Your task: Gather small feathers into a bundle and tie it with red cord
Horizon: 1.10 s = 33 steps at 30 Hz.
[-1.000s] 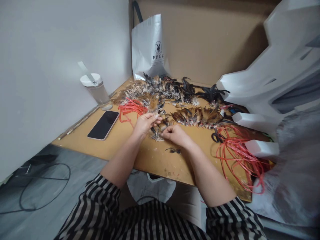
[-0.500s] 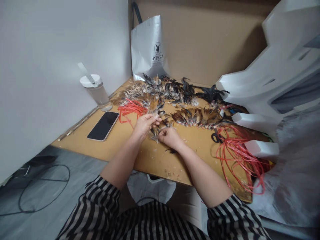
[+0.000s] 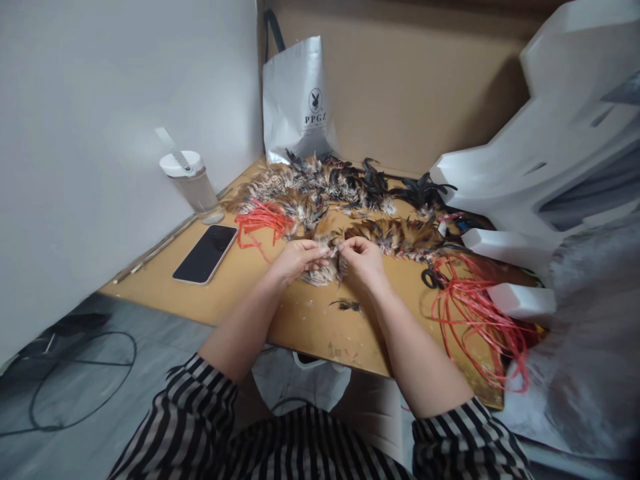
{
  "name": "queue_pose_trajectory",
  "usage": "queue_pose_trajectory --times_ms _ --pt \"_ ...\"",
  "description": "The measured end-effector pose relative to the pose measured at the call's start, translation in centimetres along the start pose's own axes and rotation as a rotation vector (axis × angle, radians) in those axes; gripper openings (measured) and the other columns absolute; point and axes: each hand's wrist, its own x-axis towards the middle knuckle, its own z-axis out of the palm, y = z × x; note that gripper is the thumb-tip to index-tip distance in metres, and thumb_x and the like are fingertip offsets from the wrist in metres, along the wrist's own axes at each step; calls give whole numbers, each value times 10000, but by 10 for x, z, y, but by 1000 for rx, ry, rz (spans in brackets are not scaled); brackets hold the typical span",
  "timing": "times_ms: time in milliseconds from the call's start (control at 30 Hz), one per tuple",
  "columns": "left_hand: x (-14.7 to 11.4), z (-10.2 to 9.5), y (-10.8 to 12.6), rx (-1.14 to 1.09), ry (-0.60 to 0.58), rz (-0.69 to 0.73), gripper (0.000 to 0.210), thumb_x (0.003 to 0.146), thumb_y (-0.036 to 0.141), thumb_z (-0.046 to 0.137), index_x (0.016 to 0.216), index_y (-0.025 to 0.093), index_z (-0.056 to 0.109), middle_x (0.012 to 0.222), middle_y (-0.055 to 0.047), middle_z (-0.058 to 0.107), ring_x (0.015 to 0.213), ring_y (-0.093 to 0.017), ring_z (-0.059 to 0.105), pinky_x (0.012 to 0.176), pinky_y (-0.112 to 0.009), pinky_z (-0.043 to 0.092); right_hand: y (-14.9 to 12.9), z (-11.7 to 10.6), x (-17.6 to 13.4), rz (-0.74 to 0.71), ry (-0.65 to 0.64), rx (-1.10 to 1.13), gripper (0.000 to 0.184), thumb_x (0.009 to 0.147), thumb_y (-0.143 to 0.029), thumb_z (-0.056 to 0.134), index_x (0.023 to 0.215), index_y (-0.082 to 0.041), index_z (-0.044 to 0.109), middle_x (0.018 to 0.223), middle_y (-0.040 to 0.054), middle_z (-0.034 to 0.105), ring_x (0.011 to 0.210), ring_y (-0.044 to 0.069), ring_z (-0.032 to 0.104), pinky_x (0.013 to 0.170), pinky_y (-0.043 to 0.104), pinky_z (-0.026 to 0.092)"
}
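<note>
My left hand (image 3: 299,260) is closed in a pinch, with pale feather ends at its fingertips. Right beside it, my right hand (image 3: 364,261) pinches at the same spot, its fingertips almost touching the left ones; the fingers partly hide what they grip. Below and behind the hands lies a small clump of brown and whitish feathers (image 3: 320,275). A row of brown feathers (image 3: 407,235), with bits of red along its lower edge, lies to the right. One loose dark feather (image 3: 346,305) rests nearer the table edge.
Feather bunches (image 3: 345,183) spread across the back of the table. Cut red strips (image 3: 263,219), a phone (image 3: 206,253) and a lidded cup (image 3: 190,183) are left. Black scissor handles (image 3: 429,277), tangled red string (image 3: 473,307) and white plastic prongs (image 3: 520,297) are right. A silver bag (image 3: 295,100) stands behind.
My right hand has moved up and away from me, from the table surface to my left fingertips. My left hand has shifted slightly down and right. The loose dark feather is now uncovered.
</note>
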Motion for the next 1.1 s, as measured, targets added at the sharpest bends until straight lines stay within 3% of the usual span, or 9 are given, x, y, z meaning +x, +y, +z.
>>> queue_pose_trajectory --times_ms 200,333,433,533,700,900,1100 --pt "1 1 -4 -70 -67 -26 209 606 243 742 723 87 667 733 -78 670 572 -69 585 504 -149 429 3 5 -4 -57 -38 1 193 645 -349 608 645 -160 567 526 -18 558 442 80 428 444 200 333" --pt "1 -2 -2 -166 -81 0 187 625 215 731 749 89 670 732 -67 665 571 -51 571 524 -140 440 1 6 -5 103 -114 234 265 646 -421 633 709 -170 576 447 -62 455 366 54 312 368 192 217" --pt "1 -3 -1 -216 -100 6 178 643 215 720 756 86 671 728 -60 658 570 -41 563 527 -126 439 -3 5 -5 232 -230 431 294 620 -420 666 739 -168 574 550 -43 525 383 35 310 364 183 184" --pt "1 -3 -2 -225 -113 0 167 647 219 717 748 92 676 707 -58 655 557 -42 557 522 -127 439 -6 6 -7 266 -314 522 291 595 -388 699 729 -160 577 645 -22 574 417 27 342 378 174 204" --pt "1 -3 -3 -169 -141 -26 178 652 219 715 770 91 678 751 -84 674 576 -65 586 526 -144 453 -2 8 -7 223 -244 524 273 583 -351 726 652 -158 546 546 -36 541 413 35 351 391 172 216" --pt "0 -2 -2 -101 -67 -43 220 655 241 717 807 90 667 804 -105 684 589 -83 615 501 -136 456 -4 4 -5 141 -151 373 273 585 -381 714 615 -162 553 399 -67 431 362 48 312 380 197 224" --pt "1 -2 -4 -58 -77 -41 230 647 258 721 793 87 672 807 -116 686 594 -92 623 511 -142 464 -7 6 -7 71 -99 210 260 586 -380 695 609 -154 568 479 -37 502 418 55 367 413 194 292"
